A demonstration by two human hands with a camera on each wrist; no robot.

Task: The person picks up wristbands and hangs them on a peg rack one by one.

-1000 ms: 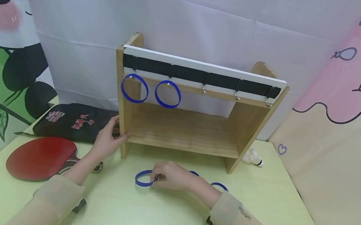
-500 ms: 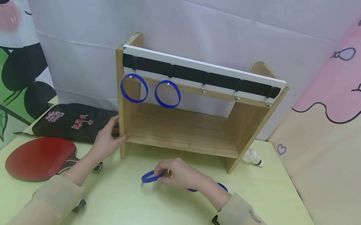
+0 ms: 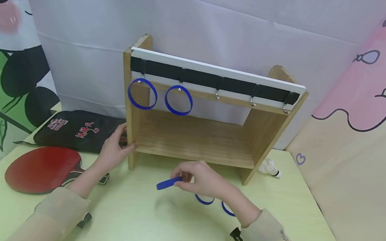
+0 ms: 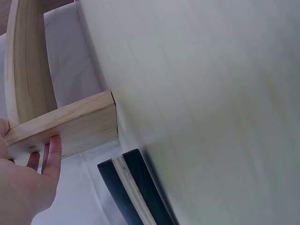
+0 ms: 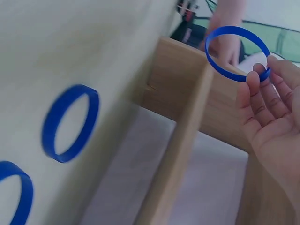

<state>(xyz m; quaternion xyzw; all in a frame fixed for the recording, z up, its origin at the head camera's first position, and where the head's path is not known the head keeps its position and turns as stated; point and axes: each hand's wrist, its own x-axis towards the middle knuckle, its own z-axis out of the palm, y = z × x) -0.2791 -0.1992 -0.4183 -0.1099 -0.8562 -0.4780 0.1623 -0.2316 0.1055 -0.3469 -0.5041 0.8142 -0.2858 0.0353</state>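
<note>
My right hand (image 3: 203,179) pinches a blue wristband-like ring (image 3: 169,183) between thumb and fingers, held above the table in front of the wooden shelf (image 3: 198,137). In the right wrist view, that ring (image 5: 222,72) appears as a full loop. Two more blue rings, one here (image 5: 70,123) and another (image 5: 24,197), lie on the table. My left hand (image 3: 114,151) grips the shelf's left side panel (image 4: 89,124), thumb and fingers on opposite faces. Two blue rings (image 3: 142,94) hang from the leftmost hooks of the rack (image 3: 218,67); its other hooks (image 3: 217,95) are bare.
A red table tennis bat (image 3: 41,170) lies on the table to the left, before a black case (image 3: 78,130). At the shelf's right foot is a shuttlecock (image 3: 270,168). A white cloth (image 3: 209,25) hangs behind, with painted walls on either side.
My right hand has lifted a blue ring off the table and moved right and slightly toward the shelf, tilting the ring edge-on to the head view. The left hand stays in place.
</note>
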